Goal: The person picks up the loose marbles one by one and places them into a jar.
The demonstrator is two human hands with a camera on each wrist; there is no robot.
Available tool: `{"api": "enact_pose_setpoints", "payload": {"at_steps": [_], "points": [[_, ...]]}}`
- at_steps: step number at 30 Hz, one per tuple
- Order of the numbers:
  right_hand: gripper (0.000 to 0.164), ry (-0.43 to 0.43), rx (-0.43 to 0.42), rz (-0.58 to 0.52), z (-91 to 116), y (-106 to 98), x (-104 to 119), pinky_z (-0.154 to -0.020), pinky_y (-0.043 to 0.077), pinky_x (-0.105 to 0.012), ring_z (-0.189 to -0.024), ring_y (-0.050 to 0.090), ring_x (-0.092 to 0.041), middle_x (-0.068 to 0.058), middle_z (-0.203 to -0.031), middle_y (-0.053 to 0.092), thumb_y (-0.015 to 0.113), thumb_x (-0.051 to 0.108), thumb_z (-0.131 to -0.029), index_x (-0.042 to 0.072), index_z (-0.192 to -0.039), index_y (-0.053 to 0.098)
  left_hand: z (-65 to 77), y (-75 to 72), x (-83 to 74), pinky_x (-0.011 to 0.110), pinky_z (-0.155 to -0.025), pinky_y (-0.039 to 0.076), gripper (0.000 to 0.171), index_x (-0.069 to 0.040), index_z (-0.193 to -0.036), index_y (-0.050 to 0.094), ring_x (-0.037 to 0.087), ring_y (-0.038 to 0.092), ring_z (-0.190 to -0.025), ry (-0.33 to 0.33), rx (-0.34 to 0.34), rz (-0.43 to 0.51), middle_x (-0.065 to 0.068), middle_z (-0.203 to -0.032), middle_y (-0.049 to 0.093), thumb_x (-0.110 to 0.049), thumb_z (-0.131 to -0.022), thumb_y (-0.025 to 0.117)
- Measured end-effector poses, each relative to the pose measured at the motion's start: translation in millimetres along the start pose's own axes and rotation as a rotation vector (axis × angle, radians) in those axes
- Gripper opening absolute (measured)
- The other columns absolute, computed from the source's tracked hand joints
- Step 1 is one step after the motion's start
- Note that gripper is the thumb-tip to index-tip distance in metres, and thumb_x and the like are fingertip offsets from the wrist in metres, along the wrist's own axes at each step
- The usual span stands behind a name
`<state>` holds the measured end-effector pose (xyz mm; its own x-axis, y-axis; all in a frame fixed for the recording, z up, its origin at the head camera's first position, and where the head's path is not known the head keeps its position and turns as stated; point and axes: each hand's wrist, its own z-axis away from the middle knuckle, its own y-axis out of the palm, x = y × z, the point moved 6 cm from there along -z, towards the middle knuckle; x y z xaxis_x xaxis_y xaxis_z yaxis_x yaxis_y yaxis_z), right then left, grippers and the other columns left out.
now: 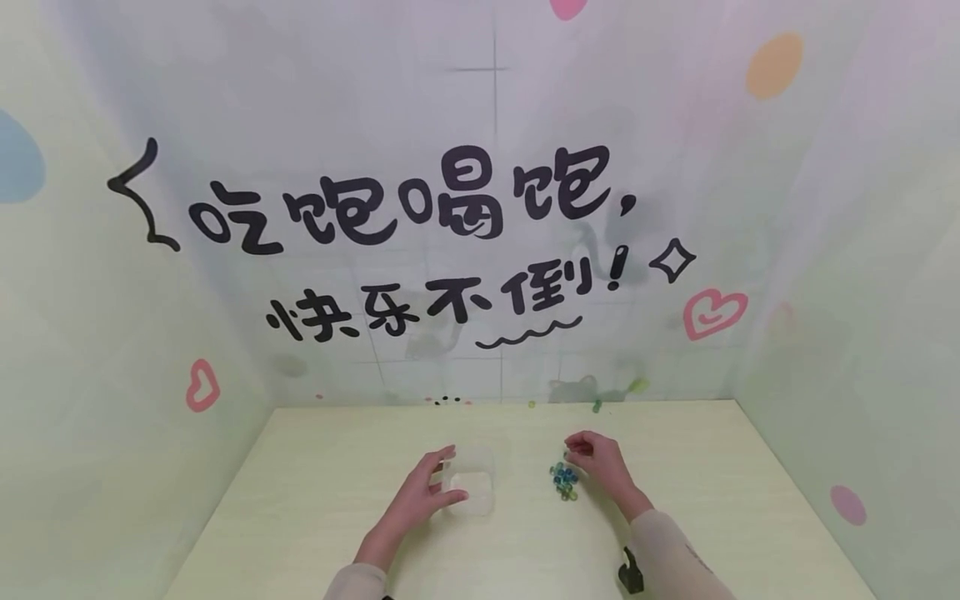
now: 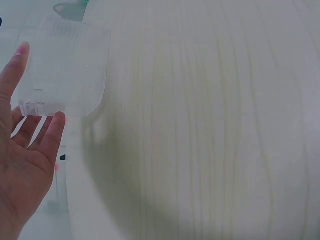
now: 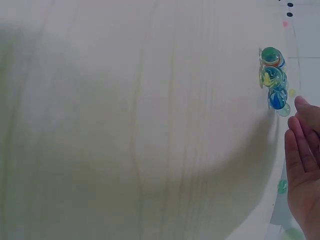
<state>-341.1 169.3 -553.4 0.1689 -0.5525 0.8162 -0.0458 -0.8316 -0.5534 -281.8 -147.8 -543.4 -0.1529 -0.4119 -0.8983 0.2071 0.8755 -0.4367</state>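
Observation:
A clear plastic box (image 1: pixel 474 492) stands on the table, left of centre. My left hand (image 1: pixel 426 492) holds it from the left side, thumb at the near side and fingers at the far side. In the left wrist view the fingers lie along one edge of the box (image 2: pixel 70 70). To the right is a small cluster of glass marbles (image 1: pixel 564 478) in blue, green and yellowish colours. My right hand (image 1: pixel 600 460) is at the cluster's far edge. In the right wrist view its thumb and fingertips come close to a pale marble (image 3: pixel 284 109); whether they touch it is unclear.
The pale wooden table (image 1: pixel 675 483) is enclosed by a printed back wall (image 1: pixel 480 108) and side walls. Close to the table's back edge is a small green spot (image 1: pixel 597 406), possibly a marble or print. A dark object (image 1: pixel 631 572) sits at the right sleeve's cuff.

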Motion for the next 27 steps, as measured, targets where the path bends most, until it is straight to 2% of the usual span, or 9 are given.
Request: {"api": "enact_pose_setpoints", "payload": {"at_steps": [8, 12, 19, 27], "points": [[0.015, -0.001, 0.011, 0.005, 2, 0, 2, -0.076, 0.06, -0.028, -0.086, 0.069, -0.025, -0.012, -0.092, 0.073, 0.074, -0.004, -0.084, -0.003, -0.099, 0.071, -0.2, -0.3, 0.0, 0.053, -0.106, 0.05, 0.079, -0.001, -0.15, 0.038, 0.049, 0.042, -0.137, 0.004, 0.001, -0.002, 0.025, -0.149, 0.042, -0.022, -0.086, 0.079], [0.016, 0.006, 0.007, 0.012, 1, 1, 0, -0.076, 0.06, -0.026, -0.085, 0.069, -0.023, -0.011, -0.092, 0.073, 0.075, -0.005, -0.083, -0.002, -0.098, 0.071, -0.4, 0.6, 0.8, 0.052, -0.106, 0.05, 0.079, -0.001, -0.15, 0.038, 0.049, 0.042, -0.136, 0.005, -0.003, -0.003, 0.025, -0.149, 0.042, -0.021, -0.086, 0.079], [0.016, 0.066, 0.004, 0.005, -2, 2, -10, -0.074, 0.057, -0.021, -0.083, 0.067, -0.015, -0.007, -0.09, 0.073, 0.074, -0.004, -0.083, 0.001, -0.098, 0.072, 0.0, 1.9, 1.0, 0.052, -0.108, 0.049, 0.079, 0.0, -0.15, 0.037, 0.047, 0.041, -0.137, -0.007, 0.001, 0.014, 0.023, -0.151, 0.041, -0.02, -0.086, 0.079], [0.015, 0.075, -0.017, 0.015, -4, 6, -16, -0.072, 0.056, -0.021, -0.083, 0.066, -0.015, -0.007, -0.09, 0.073, 0.075, -0.002, -0.083, 0.004, -0.096, 0.073, -1.7, 0.9, 2.5, 0.052, -0.107, 0.049, 0.08, -0.001, -0.15, 0.038, 0.047, 0.042, -0.137, -0.002, -0.002, 0.005, 0.023, -0.151, 0.042, -0.021, -0.085, 0.079]]}}
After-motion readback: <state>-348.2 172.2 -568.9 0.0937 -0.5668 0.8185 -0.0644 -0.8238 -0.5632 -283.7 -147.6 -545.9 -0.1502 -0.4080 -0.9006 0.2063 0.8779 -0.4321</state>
